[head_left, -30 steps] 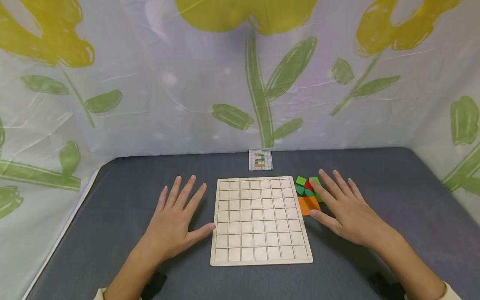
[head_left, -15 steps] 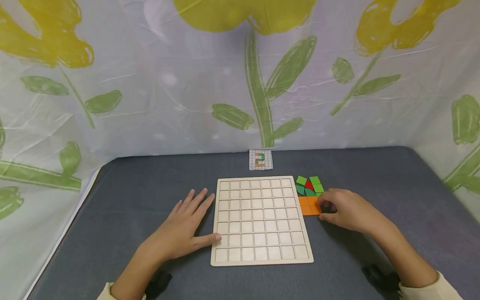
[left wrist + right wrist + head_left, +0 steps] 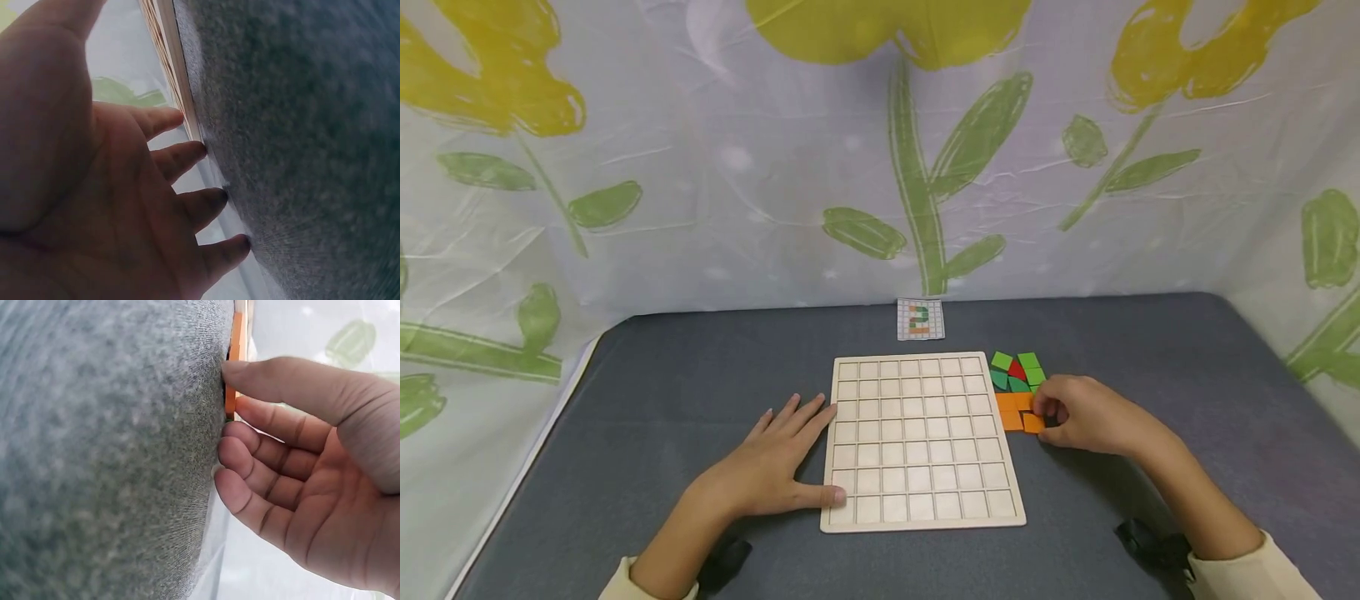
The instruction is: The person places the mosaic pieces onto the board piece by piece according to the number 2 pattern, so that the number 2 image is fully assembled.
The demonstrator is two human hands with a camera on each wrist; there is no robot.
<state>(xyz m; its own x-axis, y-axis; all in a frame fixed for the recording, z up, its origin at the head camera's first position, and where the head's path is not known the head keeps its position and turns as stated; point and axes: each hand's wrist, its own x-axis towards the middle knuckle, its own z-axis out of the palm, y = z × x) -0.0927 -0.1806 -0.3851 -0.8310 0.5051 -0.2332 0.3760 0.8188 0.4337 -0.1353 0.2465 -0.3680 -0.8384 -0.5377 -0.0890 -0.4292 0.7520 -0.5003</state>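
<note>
A pale wooden board [image 3: 925, 432] with a grid of square recesses lies flat on the dark table. My left hand [image 3: 767, 471] lies spread at its left side, thumb over the frame and index fingertip at the edge; in the left wrist view its fingers [image 3: 181, 159] are nearly straight. Right of the board, my right hand [image 3: 1090, 417] pinches an orange square tile [image 3: 1033, 423] between thumb and index finger. That tile sits slightly askew from the other orange tiles [image 3: 1009, 410]. In the right wrist view the orange tile [image 3: 230, 403] shows edge-on, partly covered by the fingertips.
Behind the orange tiles lie several light green tiles [image 3: 1030, 362], a red tile [image 3: 1017, 370] and dark green curved tiles [image 3: 999, 380]. A small card [image 3: 921, 320] with a coloured grid pattern lies beyond the board. A flower-printed cloth [image 3: 760, 208] hangs behind the table.
The right hand has gone from spread fingers over the tiles to pinching an orange tile, which now stands apart from its neighbours. The left hand has moved right, onto the board's edge.
</note>
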